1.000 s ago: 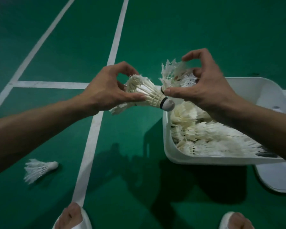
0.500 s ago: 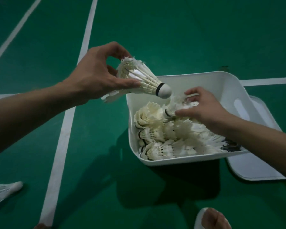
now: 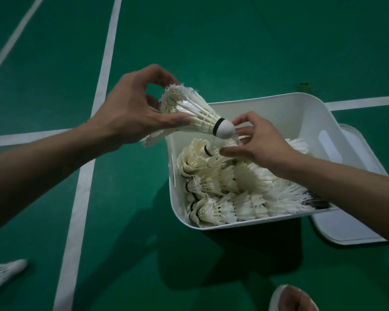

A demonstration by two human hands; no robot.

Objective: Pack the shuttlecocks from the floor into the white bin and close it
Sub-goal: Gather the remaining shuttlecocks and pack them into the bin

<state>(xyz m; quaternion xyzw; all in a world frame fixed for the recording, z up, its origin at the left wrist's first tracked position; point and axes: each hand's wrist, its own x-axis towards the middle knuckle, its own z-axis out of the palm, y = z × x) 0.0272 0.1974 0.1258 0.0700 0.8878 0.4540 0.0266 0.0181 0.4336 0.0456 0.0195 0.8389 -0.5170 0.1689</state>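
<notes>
My left hand (image 3: 130,111) grips a stack of nested white shuttlecocks (image 3: 195,115) above the left rim of the white bin (image 3: 279,104), cork end pointing right. My right hand (image 3: 258,142) reaches up from the bin, its fingers curled round the cork tip of that stack. The bin holds several shuttlecocks (image 3: 222,189) lying in rows. One more shuttlecock (image 3: 2,274) lies on the green floor at the lower left edge.
The bin's white lid (image 3: 337,225) lies flat on the floor under and to the right of the bin. White court lines (image 3: 88,176) cross the green floor. My right foot (image 3: 292,298) in a white sandal shows at the bottom edge.
My right hand has let go of the shuttlecocks it set in the bin and risen to the cork tip of the stack in my left hand. The view has shifted slightly.
</notes>
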